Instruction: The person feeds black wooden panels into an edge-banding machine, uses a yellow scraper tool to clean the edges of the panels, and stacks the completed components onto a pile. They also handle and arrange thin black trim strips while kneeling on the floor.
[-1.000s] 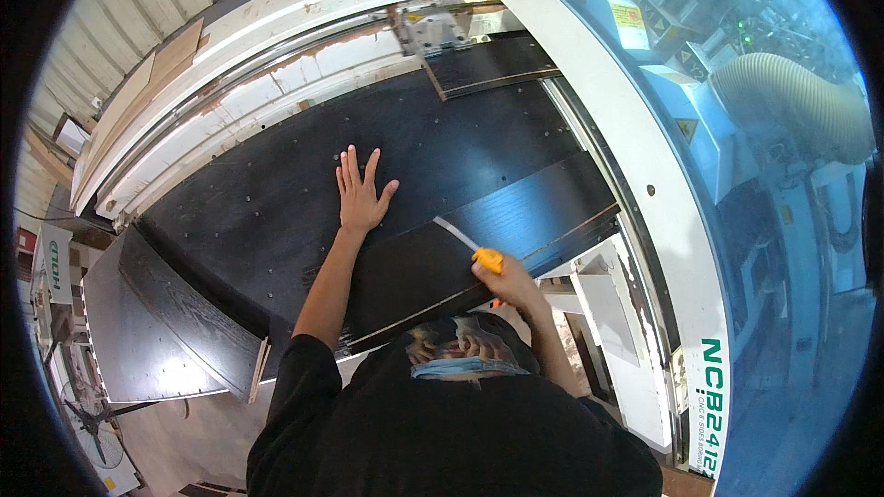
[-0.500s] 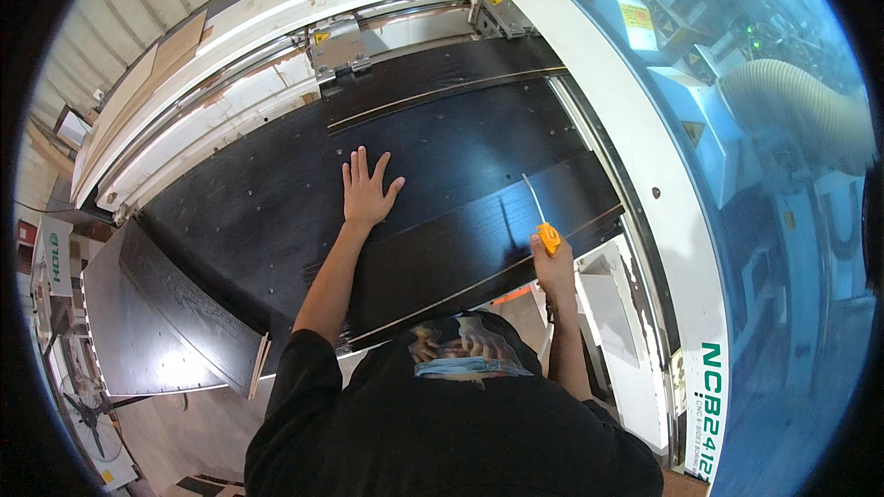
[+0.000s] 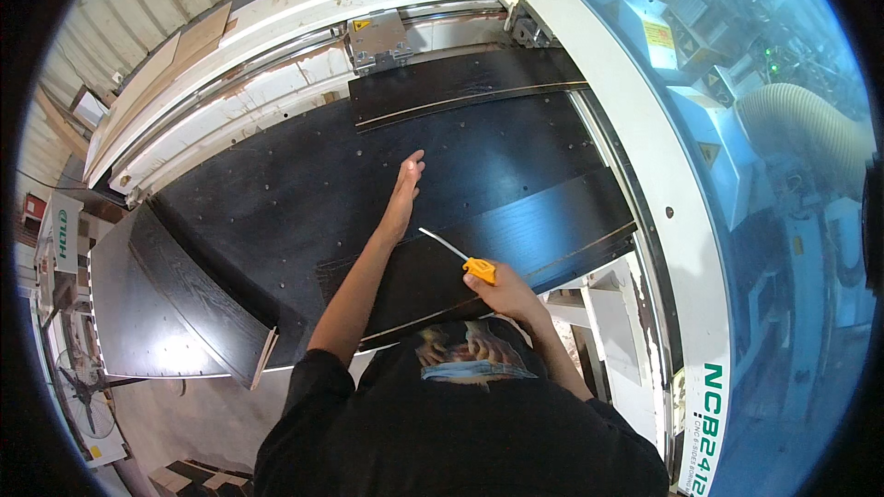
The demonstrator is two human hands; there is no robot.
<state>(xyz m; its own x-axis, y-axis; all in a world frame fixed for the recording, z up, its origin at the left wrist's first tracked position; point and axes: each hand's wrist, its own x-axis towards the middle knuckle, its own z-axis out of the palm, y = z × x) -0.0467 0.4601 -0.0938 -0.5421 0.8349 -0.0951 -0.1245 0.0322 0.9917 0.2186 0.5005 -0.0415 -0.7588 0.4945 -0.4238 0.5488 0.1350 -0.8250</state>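
Note:
My right hand [image 3: 505, 289] is closed round the yellow handle of an air blow gun [image 3: 479, 268]. Its thin, pale nozzle points left and away from me, over the near black board [image 3: 516, 237]. My left hand [image 3: 402, 193] is turned edge-on above the black machine table [image 3: 304, 175], fingers stretched and holding nothing. Whether its lower edge touches the surface, I cannot tell. Along the far side lies a narrower black board [image 3: 470, 87] with a light stripe along its near edge.
At the left, stacked dark panels [image 3: 193, 294] rest on a side surface. Clamps [image 3: 378, 39] sit on the far rail. A white machine frame [image 3: 635, 129] with a blue transparent cover [image 3: 773, 313] borders the right, and a ribbed hose [image 3: 801, 120] hangs behind it.
The blow gun in my right hand has swung left and nearer to me. My left hand has turned from palm-down flat to edge-on and shifted right. The view has shifted slightly.

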